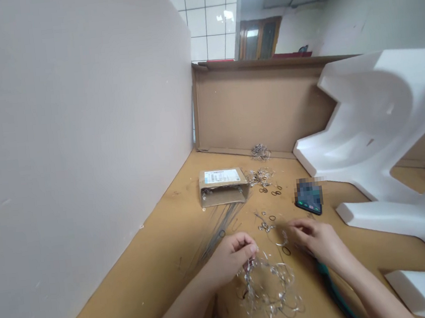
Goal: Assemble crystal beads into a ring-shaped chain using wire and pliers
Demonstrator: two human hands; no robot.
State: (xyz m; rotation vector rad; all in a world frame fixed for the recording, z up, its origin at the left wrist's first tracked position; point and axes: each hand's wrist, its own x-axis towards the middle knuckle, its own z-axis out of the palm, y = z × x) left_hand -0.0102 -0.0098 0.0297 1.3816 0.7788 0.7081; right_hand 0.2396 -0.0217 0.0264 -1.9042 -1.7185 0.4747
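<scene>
My left hand (239,251) is closed, thumb and fingers pinched on the upper edge of a round wreath of silvery wire and clear beads (269,287). To its right, my right hand (315,239) has its fingertips pressed together; whatever is between them is too small to make out. A tool with a green handle (333,288) lies under or against the right hand, its head hidden. Small clear beads (265,226) and a dark ring (286,251) rest on the table between the hands. Loose thin wires (220,231) spread beyond the left hand.
An open cardboard box (224,194) with a label stands ahead. Tangled beaded wire pieces (260,176) and several dark rings lie beside it. A phone (308,197) is at the right. White foam blocks (367,112) line the right side, a pale panel (79,117) the left.
</scene>
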